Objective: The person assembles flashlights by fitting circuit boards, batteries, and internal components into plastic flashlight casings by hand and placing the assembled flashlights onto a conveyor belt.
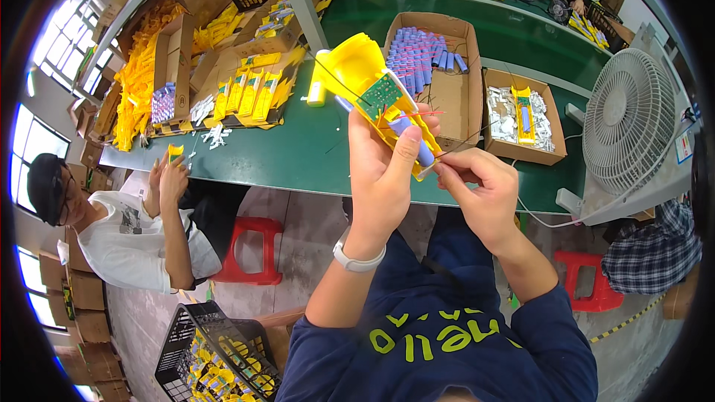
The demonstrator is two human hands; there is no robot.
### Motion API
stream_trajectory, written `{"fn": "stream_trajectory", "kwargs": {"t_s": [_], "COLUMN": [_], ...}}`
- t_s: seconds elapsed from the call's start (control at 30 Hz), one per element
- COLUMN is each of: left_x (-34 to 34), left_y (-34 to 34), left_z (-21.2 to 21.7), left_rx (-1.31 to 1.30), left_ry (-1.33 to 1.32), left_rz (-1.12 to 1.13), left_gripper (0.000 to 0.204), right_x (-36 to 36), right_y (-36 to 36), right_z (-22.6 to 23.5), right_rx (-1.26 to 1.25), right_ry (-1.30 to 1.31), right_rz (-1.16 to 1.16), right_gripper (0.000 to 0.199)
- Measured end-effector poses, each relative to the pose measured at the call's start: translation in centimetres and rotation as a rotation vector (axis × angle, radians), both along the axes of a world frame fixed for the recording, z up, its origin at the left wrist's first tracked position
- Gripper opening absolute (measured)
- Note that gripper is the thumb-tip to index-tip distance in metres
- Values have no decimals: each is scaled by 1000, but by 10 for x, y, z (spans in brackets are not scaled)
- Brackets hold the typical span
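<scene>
My left hand [381,171] is wrapped round a yellow plastic housing [356,63], tilted above the near edge of the green workbench. A green circuit board [381,95] shows inside the housing, and below it lies a blue-purple battery cell [424,150], partly covered by my thumb. Thin red wires [418,114] stick out beside the board. At the housing's lower end, my right hand [484,190] is closed in a pinch, with a thin dark wire [465,141] running out of its fingertips.
Beyond my hands are a carton of battery cells [417,52] and a carton of white parts [500,115]. A fan [629,115] stands right. A co-worker [141,234] sits left, near yellow housings [257,93]. A black crate [179,335] of assemblies is at lower left.
</scene>
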State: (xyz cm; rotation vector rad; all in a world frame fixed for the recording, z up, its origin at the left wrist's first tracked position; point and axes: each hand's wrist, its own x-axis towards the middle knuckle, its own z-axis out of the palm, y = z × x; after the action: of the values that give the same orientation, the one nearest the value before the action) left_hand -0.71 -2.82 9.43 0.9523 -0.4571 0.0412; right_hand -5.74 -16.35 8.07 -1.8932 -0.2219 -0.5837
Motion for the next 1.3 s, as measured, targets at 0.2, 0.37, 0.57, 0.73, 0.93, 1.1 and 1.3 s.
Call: {"fn": "stream_trajectory", "kwargs": {"t_s": [0.2,0.37,0.57,0.73,0.93,1.1,1.3], "left_x": [-2,-1,-4,-7,-7,-5,3], "left_y": [0,-3,-5,-6,-5,-6,-7], "left_z": [-4,-4,-1,-3,-4,-11,-18], "left_rx": [25,26,18,58,43,32,52], "left_ry": [-18,-34,-24,-8,0,46,59], "left_rz": [32,18,17,23,10,-4,-60], "left_gripper": [40,40,40,42,41,41,42], "right_x": [2,3,4,8,8,6,10], "right_y": [4,4,2,-1,0,4,-3], "right_z": [-7,-11,-12,-15,-25,-22,-30], "right_rx": [118,389,647,761,783,802,776], "right_ry": [5,101,307,460,489,457,474], "right_rz": [-14,64,155,300,348,324,298], "right_gripper": [14,19,27,25,22,22,24]}}
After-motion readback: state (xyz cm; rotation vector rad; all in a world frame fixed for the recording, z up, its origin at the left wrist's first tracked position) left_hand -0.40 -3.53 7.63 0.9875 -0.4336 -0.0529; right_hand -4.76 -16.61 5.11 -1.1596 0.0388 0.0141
